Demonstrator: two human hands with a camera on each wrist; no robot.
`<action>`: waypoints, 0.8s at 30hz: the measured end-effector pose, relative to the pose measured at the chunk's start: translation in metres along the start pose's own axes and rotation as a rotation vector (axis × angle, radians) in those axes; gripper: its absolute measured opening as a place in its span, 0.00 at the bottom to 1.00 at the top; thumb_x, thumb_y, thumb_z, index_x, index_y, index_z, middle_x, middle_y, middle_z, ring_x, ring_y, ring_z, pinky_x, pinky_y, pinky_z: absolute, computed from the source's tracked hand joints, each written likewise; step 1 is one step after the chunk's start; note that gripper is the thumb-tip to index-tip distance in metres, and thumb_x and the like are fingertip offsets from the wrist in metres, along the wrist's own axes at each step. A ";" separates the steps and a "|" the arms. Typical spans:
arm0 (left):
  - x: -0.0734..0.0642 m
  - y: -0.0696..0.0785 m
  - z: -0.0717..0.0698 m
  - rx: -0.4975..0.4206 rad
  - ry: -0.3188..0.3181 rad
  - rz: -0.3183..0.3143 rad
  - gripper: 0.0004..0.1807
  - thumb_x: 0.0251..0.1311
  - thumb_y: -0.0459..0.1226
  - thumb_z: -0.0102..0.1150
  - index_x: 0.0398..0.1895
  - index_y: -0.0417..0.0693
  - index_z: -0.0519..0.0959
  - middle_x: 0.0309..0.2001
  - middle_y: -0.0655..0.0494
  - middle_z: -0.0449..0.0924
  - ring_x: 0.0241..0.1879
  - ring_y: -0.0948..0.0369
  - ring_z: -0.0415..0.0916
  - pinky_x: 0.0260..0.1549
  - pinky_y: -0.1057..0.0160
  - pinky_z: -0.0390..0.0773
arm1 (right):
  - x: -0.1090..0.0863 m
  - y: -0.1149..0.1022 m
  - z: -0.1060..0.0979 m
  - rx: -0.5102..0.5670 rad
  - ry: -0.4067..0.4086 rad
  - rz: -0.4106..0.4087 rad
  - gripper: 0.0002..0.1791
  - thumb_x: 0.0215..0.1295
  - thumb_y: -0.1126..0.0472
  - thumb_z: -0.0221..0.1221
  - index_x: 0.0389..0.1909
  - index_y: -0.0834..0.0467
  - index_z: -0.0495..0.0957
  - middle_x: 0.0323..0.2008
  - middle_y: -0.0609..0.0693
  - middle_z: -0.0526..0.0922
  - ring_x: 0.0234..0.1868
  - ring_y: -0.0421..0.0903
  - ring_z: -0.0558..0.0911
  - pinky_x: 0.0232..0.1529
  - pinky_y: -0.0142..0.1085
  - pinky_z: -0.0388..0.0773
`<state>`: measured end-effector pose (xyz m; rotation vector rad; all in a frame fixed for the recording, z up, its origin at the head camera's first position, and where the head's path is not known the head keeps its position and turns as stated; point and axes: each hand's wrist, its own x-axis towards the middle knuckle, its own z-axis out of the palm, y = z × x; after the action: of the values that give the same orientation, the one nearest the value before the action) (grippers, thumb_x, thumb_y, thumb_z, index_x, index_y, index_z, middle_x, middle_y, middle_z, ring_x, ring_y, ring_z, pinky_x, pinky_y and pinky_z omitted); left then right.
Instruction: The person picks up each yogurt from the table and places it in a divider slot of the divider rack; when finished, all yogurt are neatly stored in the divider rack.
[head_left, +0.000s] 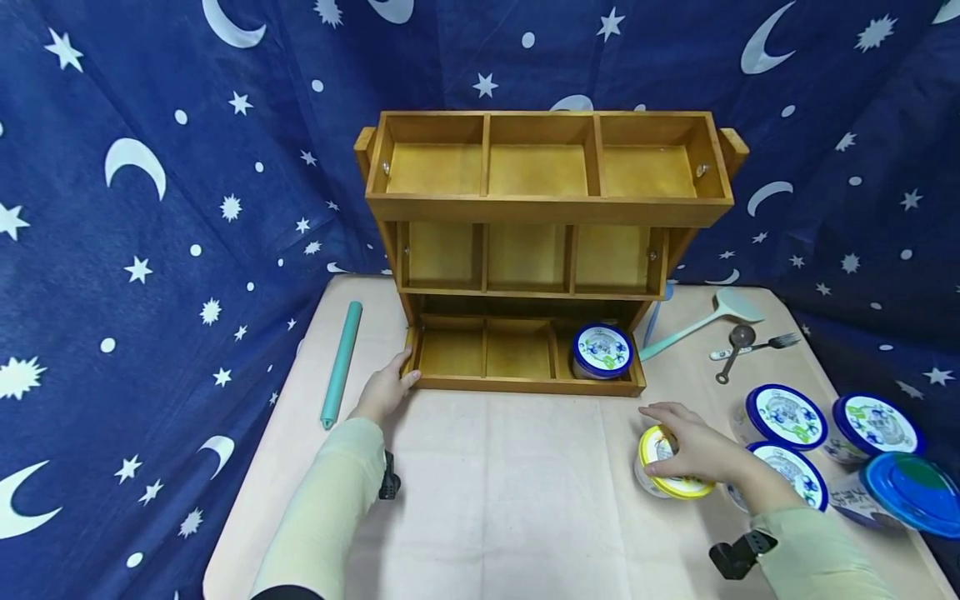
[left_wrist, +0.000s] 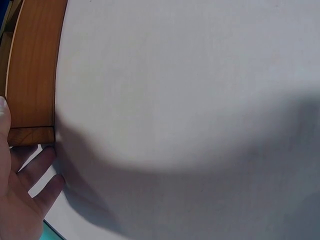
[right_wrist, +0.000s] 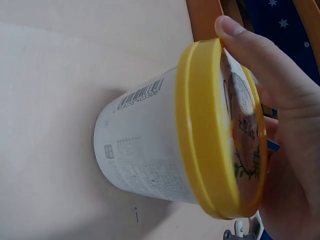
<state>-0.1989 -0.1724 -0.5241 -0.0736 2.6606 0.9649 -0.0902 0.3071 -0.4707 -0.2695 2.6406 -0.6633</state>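
One hand grips a yellow-lidded tub.

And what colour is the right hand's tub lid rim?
The lid rim is yellow, clearest in the right wrist view.

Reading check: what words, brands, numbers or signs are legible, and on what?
"403306": likely the end of the barcode number on the yellow-lidded tub; preceding digits are unclear.
Too small or blurred: that tub's fine print and lid lettering, and the labels on the blue-lidded tubs.
I see no other text.
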 end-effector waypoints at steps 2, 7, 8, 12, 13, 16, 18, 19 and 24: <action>0.000 0.000 0.000 0.002 0.001 0.000 0.34 0.68 0.49 0.48 0.74 0.60 0.48 0.40 0.48 0.83 0.55 0.45 0.71 0.60 0.44 0.61 | 0.002 0.000 0.001 0.000 0.012 0.001 0.51 0.43 0.38 0.70 0.66 0.59 0.63 0.62 0.68 0.59 0.59 0.68 0.61 0.49 0.65 0.68; 0.000 -0.002 0.001 0.009 0.006 0.000 0.34 0.68 0.49 0.47 0.74 0.60 0.49 0.41 0.47 0.83 0.57 0.44 0.69 0.60 0.44 0.61 | 0.010 -0.003 0.002 -0.001 0.055 -0.020 0.51 0.42 0.38 0.70 0.65 0.59 0.64 0.61 0.67 0.60 0.58 0.66 0.62 0.49 0.64 0.68; 0.001 -0.003 0.001 0.010 0.008 0.000 0.34 0.68 0.49 0.47 0.74 0.60 0.49 0.39 0.48 0.83 0.57 0.44 0.69 0.60 0.44 0.62 | 0.013 -0.004 0.002 0.001 0.059 -0.026 0.51 0.43 0.38 0.70 0.65 0.60 0.64 0.61 0.67 0.60 0.58 0.66 0.62 0.49 0.64 0.68; 0.001 -0.004 0.001 0.005 0.005 0.001 0.34 0.68 0.49 0.47 0.74 0.60 0.49 0.34 0.50 0.84 0.54 0.45 0.72 0.60 0.44 0.61 | 0.023 -0.008 0.002 0.006 0.068 -0.047 0.51 0.43 0.38 0.70 0.66 0.60 0.63 0.61 0.67 0.60 0.59 0.66 0.61 0.50 0.65 0.66; 0.001 -0.004 0.000 0.005 0.005 0.000 0.34 0.68 0.49 0.47 0.74 0.60 0.49 0.34 0.50 0.84 0.54 0.44 0.72 0.60 0.44 0.61 | 0.025 -0.009 0.003 0.006 0.071 -0.053 0.51 0.43 0.39 0.70 0.66 0.60 0.63 0.62 0.67 0.59 0.59 0.67 0.61 0.50 0.65 0.66; 0.001 -0.004 0.000 0.002 0.000 -0.001 0.34 0.68 0.49 0.47 0.74 0.60 0.49 0.37 0.49 0.84 0.57 0.44 0.70 0.61 0.44 0.60 | 0.030 -0.012 0.003 0.008 0.079 -0.067 0.51 0.43 0.39 0.70 0.66 0.60 0.63 0.62 0.67 0.59 0.60 0.66 0.60 0.51 0.65 0.66; 0.001 -0.003 0.001 0.004 0.001 -0.001 0.34 0.68 0.49 0.47 0.74 0.60 0.49 0.38 0.49 0.83 0.58 0.43 0.68 0.61 0.44 0.61 | 0.031 -0.014 0.003 0.001 0.084 -0.077 0.51 0.43 0.39 0.70 0.65 0.60 0.64 0.61 0.67 0.60 0.60 0.66 0.60 0.51 0.66 0.65; 0.000 -0.003 0.001 0.005 0.002 -0.001 0.34 0.68 0.49 0.47 0.74 0.60 0.50 0.39 0.49 0.83 0.58 0.43 0.68 0.60 0.44 0.61 | 0.031 -0.014 0.003 -0.010 0.089 -0.080 0.51 0.43 0.39 0.70 0.65 0.60 0.64 0.61 0.67 0.60 0.60 0.66 0.60 0.51 0.66 0.65; -0.001 0.000 0.001 0.004 0.006 0.002 0.34 0.68 0.49 0.48 0.74 0.60 0.50 0.38 0.49 0.83 0.56 0.45 0.70 0.60 0.45 0.62 | 0.024 -0.013 0.001 -0.046 0.107 -0.065 0.53 0.39 0.37 0.71 0.65 0.58 0.65 0.62 0.64 0.62 0.59 0.64 0.61 0.51 0.66 0.64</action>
<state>-0.1982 -0.1723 -0.5246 -0.0731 2.6686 0.9612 -0.1102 0.2889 -0.4734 -0.3436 2.7626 -0.6551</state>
